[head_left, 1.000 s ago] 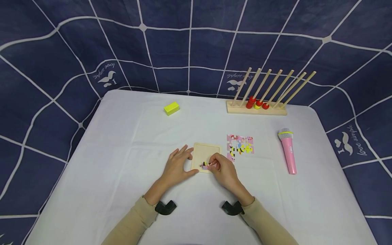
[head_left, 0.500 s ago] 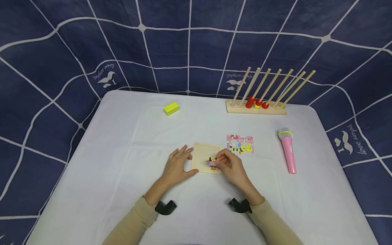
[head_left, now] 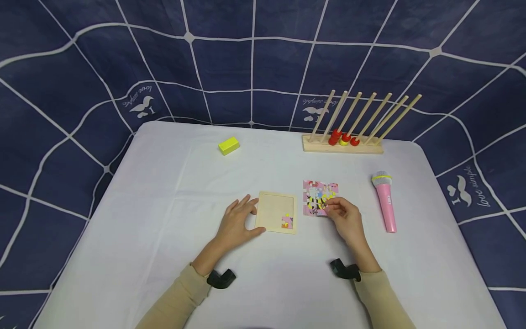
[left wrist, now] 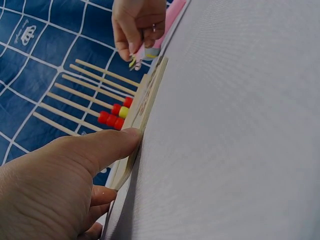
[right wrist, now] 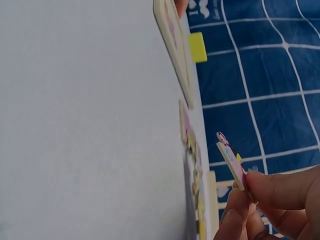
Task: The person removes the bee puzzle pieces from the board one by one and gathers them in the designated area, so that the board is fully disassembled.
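Note:
My left hand (head_left: pixel 238 224) holds the square wooden puzzle tray (head_left: pixel 271 210) by its left side. In the left wrist view, the thumb lies along the tray's edge (left wrist: pixel 155 92). One pink puzzle piece (head_left: pixel 287 222) sits in the tray's lower right corner. With thumb and fingertips, my right hand (head_left: pixel 347 221) pinches another puzzle piece (right wrist: pixel 232 162), seen on edge and raised off the table in the right wrist view. This hand is at the lower right of a partly joined pink and yellow jigsaw puzzle (head_left: pixel 316 192), whose lower right part it partly hides.
A pink toy microphone (head_left: pixel 385 201) lies to the right. Toward the back stands a wooden peg rack (head_left: pixel 343 145) with red and yellow beads and several tall rods. A yellow block (head_left: pixel 228 145) is at the back left. A white cloth (head_left: pixel 164 228) covers the table.
My right hand has lifted a puzzle piece from the tray and carried it right to the joined puzzle. The left hand stays at the tray.

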`<state>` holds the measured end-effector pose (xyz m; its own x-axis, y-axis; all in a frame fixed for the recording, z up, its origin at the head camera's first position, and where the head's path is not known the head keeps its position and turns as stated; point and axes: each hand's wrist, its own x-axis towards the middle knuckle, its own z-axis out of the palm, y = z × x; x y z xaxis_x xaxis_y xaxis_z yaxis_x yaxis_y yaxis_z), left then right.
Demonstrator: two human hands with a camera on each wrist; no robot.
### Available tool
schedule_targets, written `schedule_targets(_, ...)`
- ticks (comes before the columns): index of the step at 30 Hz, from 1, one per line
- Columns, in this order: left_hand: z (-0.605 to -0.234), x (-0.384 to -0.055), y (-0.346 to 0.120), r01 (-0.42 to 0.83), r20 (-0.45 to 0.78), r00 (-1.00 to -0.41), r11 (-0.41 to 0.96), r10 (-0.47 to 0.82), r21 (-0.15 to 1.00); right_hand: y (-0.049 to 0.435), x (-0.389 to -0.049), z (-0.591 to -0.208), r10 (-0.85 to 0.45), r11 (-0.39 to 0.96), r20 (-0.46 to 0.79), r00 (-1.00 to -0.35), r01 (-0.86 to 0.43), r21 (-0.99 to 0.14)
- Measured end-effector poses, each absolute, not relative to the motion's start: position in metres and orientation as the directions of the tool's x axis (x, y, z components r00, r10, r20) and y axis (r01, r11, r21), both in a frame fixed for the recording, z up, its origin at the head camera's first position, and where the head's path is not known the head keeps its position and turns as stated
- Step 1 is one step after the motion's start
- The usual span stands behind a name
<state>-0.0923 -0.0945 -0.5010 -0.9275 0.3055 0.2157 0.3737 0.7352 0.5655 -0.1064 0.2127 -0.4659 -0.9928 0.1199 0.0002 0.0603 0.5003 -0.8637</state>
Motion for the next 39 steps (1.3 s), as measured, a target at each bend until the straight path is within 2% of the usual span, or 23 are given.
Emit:
schedule_targets(7, -0.502, -0.092, -0.094, 0.364, 0.199, -0.931, 0.74, 0.306, 0.565, 0.222, -0.109, -0.474, 0.188, 0.555, -0.005, -0.982, 0.111, -0.825)
schedule_targets(12, -0.504, -0.092, -0.094, 0.365, 0.201, -0.931, 0.741, 0.305, 0.564, 0.223, -0.109, -0.476, 0.182, 0.559, -0.029, -0.983, 0.128, -0.819)
schedule_targets(21, -0.503, -0.092, -0.094, 0.358, 0.189, -0.933, 0.745, 0.305, 0.564, 0.223, -0.11, -0.481, 0.15, 0.602, 0.0, -0.989, 0.091, -0.793)
schedule_targets(39, -0.502, -0.093, -0.094, 0.36, 0.197, -0.933, 0.748, 0.302, 0.558, 0.216, -0.11, -0.484, 0.185, 0.686, 0.069, -0.98, 0.078, -0.723)
